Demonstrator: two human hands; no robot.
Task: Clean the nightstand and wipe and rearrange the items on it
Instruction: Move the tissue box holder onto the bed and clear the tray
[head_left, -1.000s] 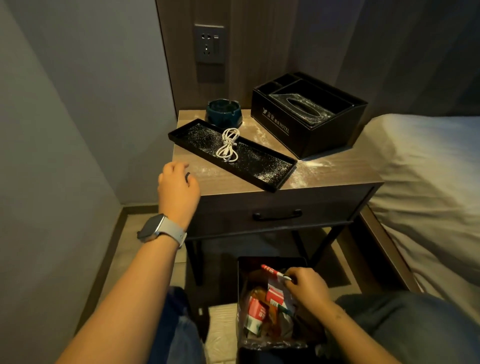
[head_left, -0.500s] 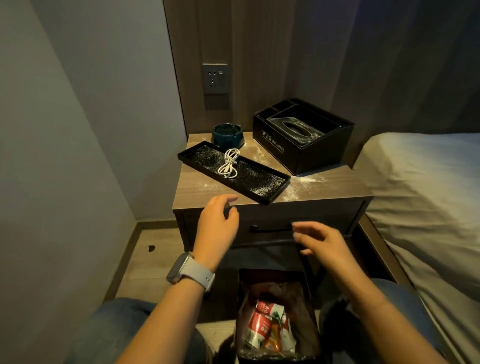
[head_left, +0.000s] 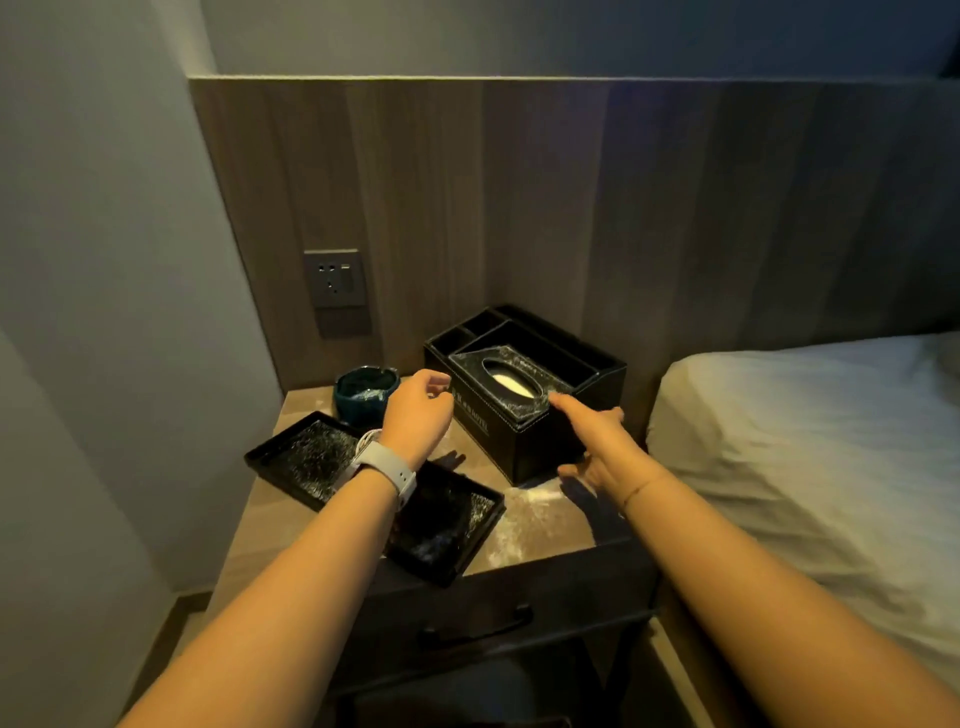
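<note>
A black tissue-box organiser stands at the back right of the dusty wooden nightstand. My left hand hovers open beside its left face, fingers curled, holding nothing. My right hand is open at the box's front right corner, index finger touching the top edge. A black tray speckled with white dust lies at the front left, under my left forearm. A white coiled cable in the tray is mostly hidden by my wrist. A dark teal ashtray sits behind the tray.
White powder is scattered on the nightstand top in front of the box. A wall socket is on the wood panel behind. A bed with a white sheet adjoins on the right. The drawer handle is below.
Both hands rose from below the nightstand's front edge and reached to either side of the tissue-box organiser. The view tilted up, so the bin on the floor left the frame.
</note>
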